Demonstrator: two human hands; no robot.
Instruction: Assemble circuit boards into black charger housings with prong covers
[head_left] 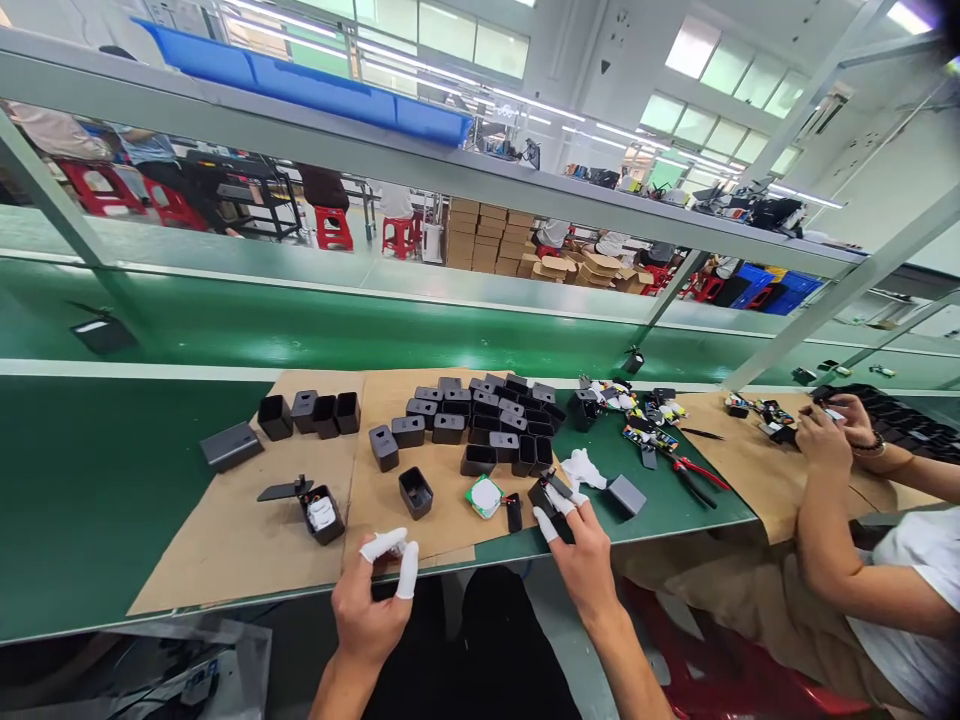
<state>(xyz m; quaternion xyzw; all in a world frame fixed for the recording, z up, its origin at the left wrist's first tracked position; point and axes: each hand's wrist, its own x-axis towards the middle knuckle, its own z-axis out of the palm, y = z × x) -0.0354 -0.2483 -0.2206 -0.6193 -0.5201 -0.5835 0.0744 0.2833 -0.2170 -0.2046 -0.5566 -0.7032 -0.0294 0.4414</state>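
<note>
White finger covers sit on the fingertips of both my hands. My left hand (371, 600) is at the table's front edge, thumb and forefinger curled together; whatever is between them is too small to make out. Behind it stands an open black plastic case (415, 493). My right hand (581, 550) grips another black case (546, 497), largely hidden by the fingers. Just left of that case lie a small black part (514, 513) and a round white piece on a green circuit board (484, 496). Farther left, a black case (322, 514) holds a white part, its flat black flap sticking out leftward.
Several black cases (448, 429) stand grouped on cardboard (247, 540). On the right are a crumpled white cloth (583, 468), a grey-black box (625, 497), red-handled pliers (699, 480) and a pile of circuit boards (649, 430). A co-worker's hands (825, 430) work at far right.
</note>
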